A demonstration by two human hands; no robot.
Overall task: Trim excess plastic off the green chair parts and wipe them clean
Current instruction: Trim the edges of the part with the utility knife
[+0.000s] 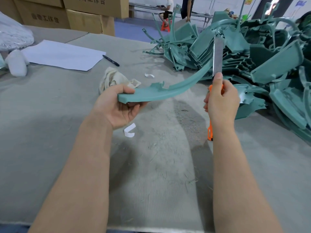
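My left hand [117, 106] grips the near end of a long curved green chair part [161, 93], held above the table and arching up to the right. My right hand [220, 100] grips an orange-handled knife [217, 61] with its long silver blade pointing upward, thumb along the blade's base. The blade stands beside the part's far section. A ragged flap of excess plastic [158, 85] sticks up from the part's upper edge. A crumpled cream cloth [114, 79] lies on the table behind my left hand.
A big pile of green chair parts [252, 58] fills the right side. White paper sheets [64, 55], a black marker [111, 60] and white bags [15, 63] lie at left. Cardboard boxes [80, 15] stand behind. Small white scraps [129, 131] and green shavings litter the grey table [159, 174].
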